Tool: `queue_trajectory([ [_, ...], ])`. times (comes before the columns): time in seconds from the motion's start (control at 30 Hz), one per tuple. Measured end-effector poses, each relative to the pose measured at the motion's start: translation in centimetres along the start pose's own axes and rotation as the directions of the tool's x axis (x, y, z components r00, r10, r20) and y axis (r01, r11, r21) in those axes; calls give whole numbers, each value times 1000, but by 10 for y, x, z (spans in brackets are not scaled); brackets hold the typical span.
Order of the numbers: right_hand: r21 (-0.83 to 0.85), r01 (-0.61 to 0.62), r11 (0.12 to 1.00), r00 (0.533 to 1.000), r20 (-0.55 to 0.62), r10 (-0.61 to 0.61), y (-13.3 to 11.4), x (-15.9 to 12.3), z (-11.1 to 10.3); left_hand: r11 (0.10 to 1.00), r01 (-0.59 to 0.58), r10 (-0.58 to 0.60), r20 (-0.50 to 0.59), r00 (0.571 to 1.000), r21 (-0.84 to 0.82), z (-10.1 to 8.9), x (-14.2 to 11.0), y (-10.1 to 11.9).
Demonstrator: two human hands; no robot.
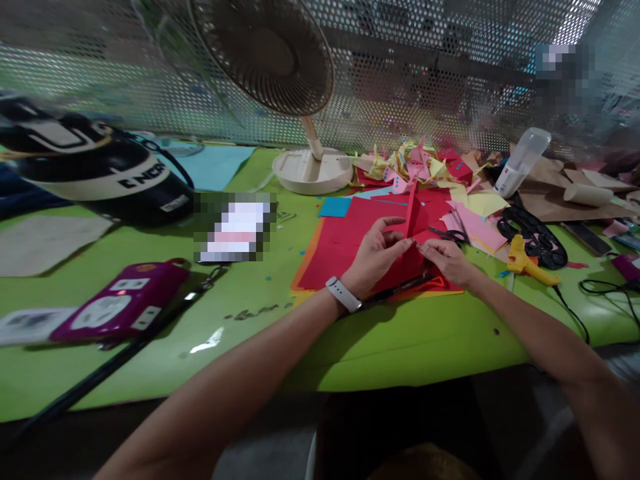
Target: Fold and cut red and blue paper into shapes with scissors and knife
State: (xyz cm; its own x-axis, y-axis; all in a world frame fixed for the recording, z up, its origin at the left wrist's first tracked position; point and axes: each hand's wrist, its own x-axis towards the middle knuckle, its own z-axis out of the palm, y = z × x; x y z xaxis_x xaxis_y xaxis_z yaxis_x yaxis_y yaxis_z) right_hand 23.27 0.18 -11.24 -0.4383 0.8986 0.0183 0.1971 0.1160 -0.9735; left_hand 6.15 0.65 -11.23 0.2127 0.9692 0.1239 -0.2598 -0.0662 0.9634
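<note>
My left hand (pixel 377 252), with a white watch band on its wrist, pinches a folded red paper piece (pixel 411 212) that stands on edge. My right hand (pixel 447 259) is closed, thumb against forefinger, at the lower corner of that same paper, close to the left fingertips. Beneath both hands lie red sheets (pixel 336 250), with an orange sheet showing along their left edge. Dark-handled scissors (pixel 454 235) rest just beyond the right hand. A dark, pen-like tool (pixel 400 288) lies on the sheets below the hands, partly covered by the left wrist.
Folded paper scraps (pixel 417 163) are heaped behind the sheets, beside a fan (pixel 313 170). To the right are a yellow glue gun (pixel 525 262), a black tape dispenser (pixel 537 240) and a clear bottle (pixel 525 160). A purple power strip (pixel 123 300) and large black flask (pixel 115 173) stand left.
</note>
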Motion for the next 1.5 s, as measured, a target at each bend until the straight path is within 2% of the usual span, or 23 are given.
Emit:
queue_trajectory([
  [0.13,-46,-13,999,1000,-6,12,2,0,0,1000,9,-9,-5,1000,4,-1,0,0],
  [0.33,-272,80,959,996,-5,-85,1,-1,-3,995,82,-81,13,997,-52,-5,2,-4],
  [0.43,-314,98,944,995,7,-101,1,-1,-4,994,99,-98,32,995,-54,-7,3,-4],
  [0.57,-313,112,943,993,-8,-121,1,-1,-4,989,125,-123,41,992,-76,-7,4,-2],
  [0.77,-231,53,971,998,-5,-55,1,-1,-3,987,134,-133,26,991,-89,-7,6,-3],
  [0.97,-237,74,969,997,4,-75,1,0,-4,986,132,-128,49,991,-100,-8,6,-3],
  [1.2,-269,83,960,996,-7,-88,5,0,-4,992,103,-101,34,994,-78,-7,6,-2],
  [1.5,-182,46,982,999,4,-46,7,2,-4,996,74,-72,29,997,-56,-8,6,-5],
])
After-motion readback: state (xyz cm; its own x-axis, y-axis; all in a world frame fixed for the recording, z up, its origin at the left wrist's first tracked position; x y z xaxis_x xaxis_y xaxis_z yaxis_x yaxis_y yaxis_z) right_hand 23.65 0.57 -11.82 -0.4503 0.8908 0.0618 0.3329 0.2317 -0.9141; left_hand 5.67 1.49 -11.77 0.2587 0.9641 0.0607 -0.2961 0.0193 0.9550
